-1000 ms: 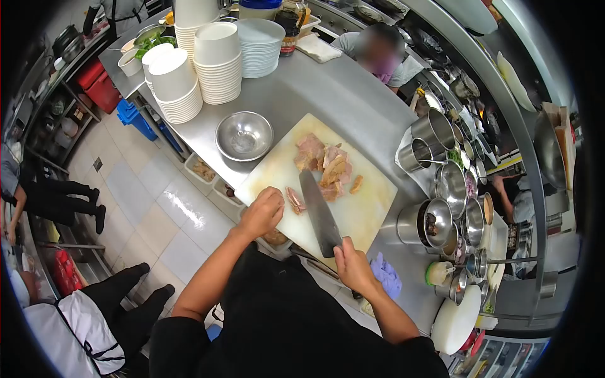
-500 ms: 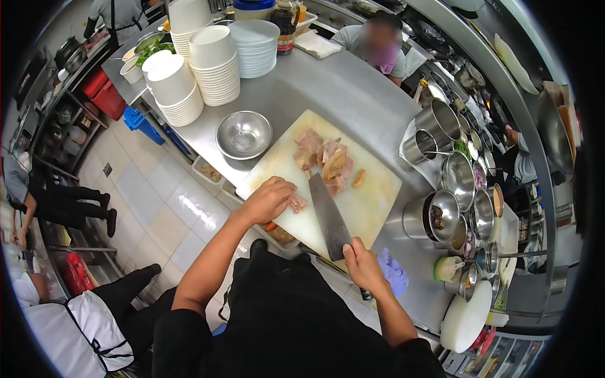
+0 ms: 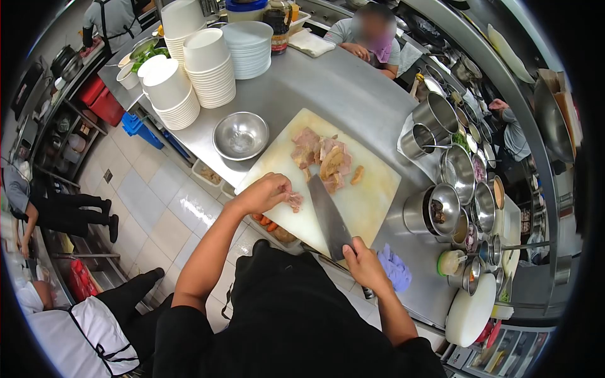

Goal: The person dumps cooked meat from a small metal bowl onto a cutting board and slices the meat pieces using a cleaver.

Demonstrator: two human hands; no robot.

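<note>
My right hand [image 3: 365,263] grips the handle of a cleaver [image 3: 329,219], whose wide blade lies over the white cutting board [image 3: 372,189] with its tip at a pile of pale pink chicken [image 3: 326,157]. At the board's left edge, my left hand [image 3: 267,191] has its fingers curled and pinched at a small shredded bit of chicken [image 3: 293,200]. A separate yellowish strip [image 3: 357,175] lies right of the pile. Just beyond the board stands a steel bowl [image 3: 241,136] with nothing visible in it.
Stacked white bowls [image 3: 211,69] and plates [image 3: 247,50] stand far left on the steel counter. Pots and steel bowls [image 3: 445,208] line the right side, near a purple cloth [image 3: 394,268]. A person [image 3: 368,38] is across the counter; others are at left and right.
The left hand has lifted slightly and its fingers have turned, with the small chicken bit beside them. The cleaver and right hand stay nearly still. The person across the counter has leaned further into view.
</note>
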